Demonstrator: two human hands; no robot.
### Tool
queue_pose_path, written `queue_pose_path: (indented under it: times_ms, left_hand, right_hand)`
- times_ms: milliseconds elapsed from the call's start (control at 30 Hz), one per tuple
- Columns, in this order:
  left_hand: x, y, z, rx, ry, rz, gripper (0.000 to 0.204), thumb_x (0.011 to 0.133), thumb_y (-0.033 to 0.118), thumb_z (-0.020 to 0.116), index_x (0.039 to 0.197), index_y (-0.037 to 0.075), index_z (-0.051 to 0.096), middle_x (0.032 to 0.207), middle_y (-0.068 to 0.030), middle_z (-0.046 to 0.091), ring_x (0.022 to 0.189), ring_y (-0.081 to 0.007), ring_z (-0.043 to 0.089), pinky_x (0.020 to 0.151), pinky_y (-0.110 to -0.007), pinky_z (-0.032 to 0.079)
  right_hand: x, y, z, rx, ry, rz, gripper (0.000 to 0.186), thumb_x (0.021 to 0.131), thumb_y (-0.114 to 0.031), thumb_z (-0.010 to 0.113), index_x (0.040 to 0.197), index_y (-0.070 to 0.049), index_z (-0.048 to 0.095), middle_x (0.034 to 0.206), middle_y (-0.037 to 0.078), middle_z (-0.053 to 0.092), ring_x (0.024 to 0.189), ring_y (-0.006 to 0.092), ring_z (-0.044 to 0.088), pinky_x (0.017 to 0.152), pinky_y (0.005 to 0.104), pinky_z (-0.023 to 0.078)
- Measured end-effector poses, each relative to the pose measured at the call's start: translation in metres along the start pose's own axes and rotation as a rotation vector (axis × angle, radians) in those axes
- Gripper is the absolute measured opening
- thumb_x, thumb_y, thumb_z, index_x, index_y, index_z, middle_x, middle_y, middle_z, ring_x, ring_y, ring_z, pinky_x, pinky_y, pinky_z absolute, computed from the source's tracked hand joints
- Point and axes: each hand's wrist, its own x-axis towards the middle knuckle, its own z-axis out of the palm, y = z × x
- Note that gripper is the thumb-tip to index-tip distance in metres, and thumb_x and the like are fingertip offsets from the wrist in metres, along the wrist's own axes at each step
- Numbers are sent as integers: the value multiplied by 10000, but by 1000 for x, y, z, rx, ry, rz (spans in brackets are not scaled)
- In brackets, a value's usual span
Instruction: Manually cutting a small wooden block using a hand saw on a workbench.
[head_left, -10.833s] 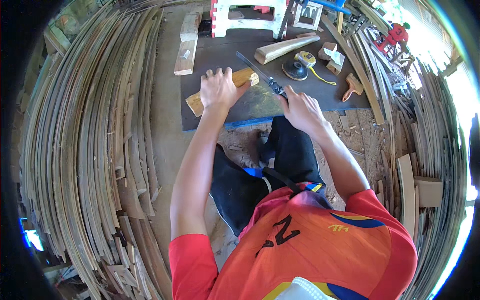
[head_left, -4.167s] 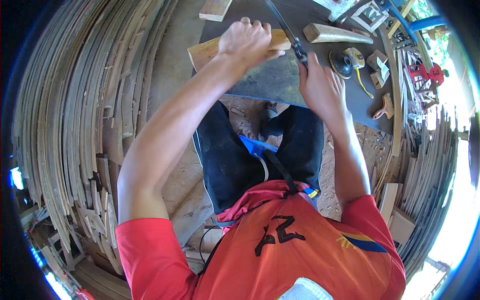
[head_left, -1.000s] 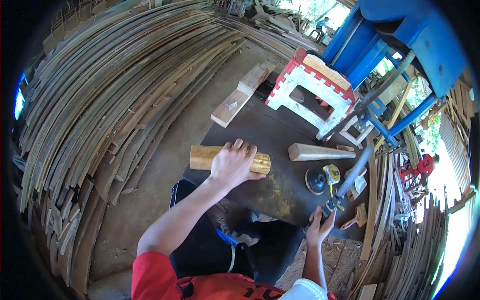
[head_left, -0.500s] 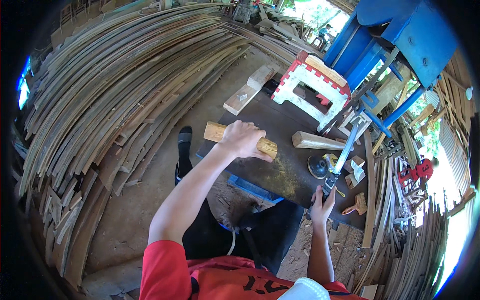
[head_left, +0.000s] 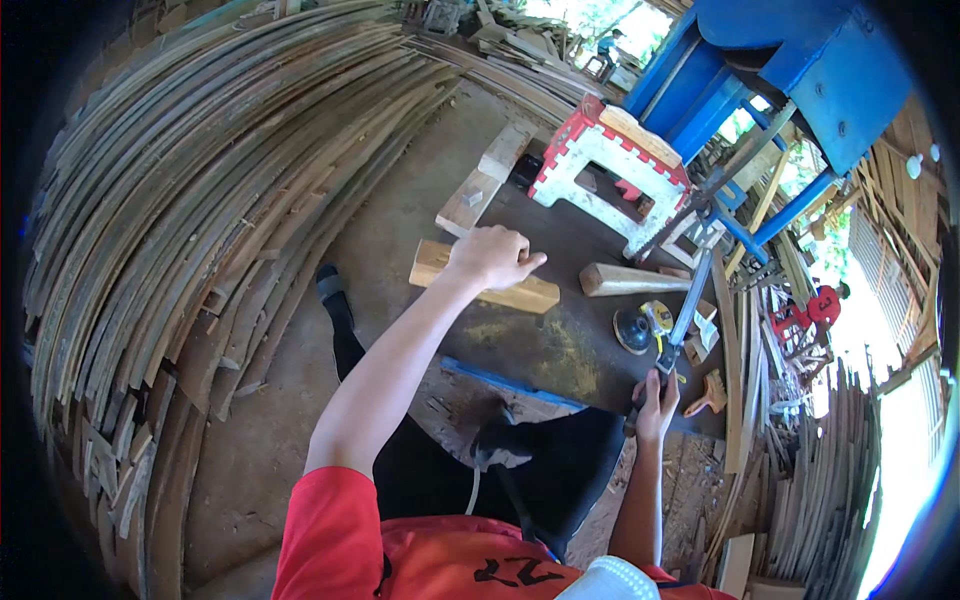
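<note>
My left hand (head_left: 495, 258) is closed in a loose fist over a squared wood block (head_left: 525, 292), its thumb sticking out to the right, clear of the block. The block lies on the dark tabletop (head_left: 480, 340), partly hidden by my hand and wrist. Around the dark handle of a tool with a long, straight, shiny metal blade (head_left: 692, 300), my right hand (head_left: 655, 405) is closed. The blade points away from me. Just left of it are a round black object (head_left: 632, 332) and a yellow tape measure (head_left: 657, 316); a wooden-handled brush (head_left: 708, 394) lies to its right.
A longer wood piece (head_left: 625, 280) lies beyond the block, and two blocks (head_left: 468, 200) sit far left. A red and white step stool (head_left: 610, 180) stands below a blue machine (head_left: 770, 70). Stacked planks (head_left: 220, 190) fill the left side. Another person (head_left: 822, 308) is far right.
My left hand has come up off the wood block, its thumb now free of it. The block has turned to show a flatter face. My right hand keeps hold of the bladed tool.
</note>
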Motion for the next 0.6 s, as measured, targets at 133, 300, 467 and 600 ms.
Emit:
queue_pose_path:
  times_ms: [133,300,467,600]
  left_hand:
    - [4,6,5,63,12,-53,531,1001,621,567,895,146,779,879,-97,782,894,-287,762,820,-445,607]
    - [3,0,1,64,7,-75,475,948,610,649,877,168,805,950,-93,792,943,-298,760,849,-443,605]
    - [3,5,1,51,6,-103,480,955,610,644,947,159,809,934,-112,789,951,-316,757,874,-457,601]
    - [1,11,1,85,6,-116,445,936,606,666,909,187,814,919,-83,787,942,-282,759,855,-434,607]
  right_hand:
    - [7,4,-21,129,118,-27,295,1123,-294,496,1160,-18,594,740,20,562,606,105,521,583,262,417]
    - [-3,-57,2,-176,-126,-60,345,1125,-275,460,1128,27,625,669,43,568,568,116,554,557,282,441]
    - [-14,-71,-1,-229,-204,-9,287,1110,-239,487,1067,14,616,696,45,597,530,95,541,492,274,427]
    - [-12,-72,-2,-320,-213,53,269,1099,-255,537,1035,3,579,720,46,578,588,101,528,549,280,432]
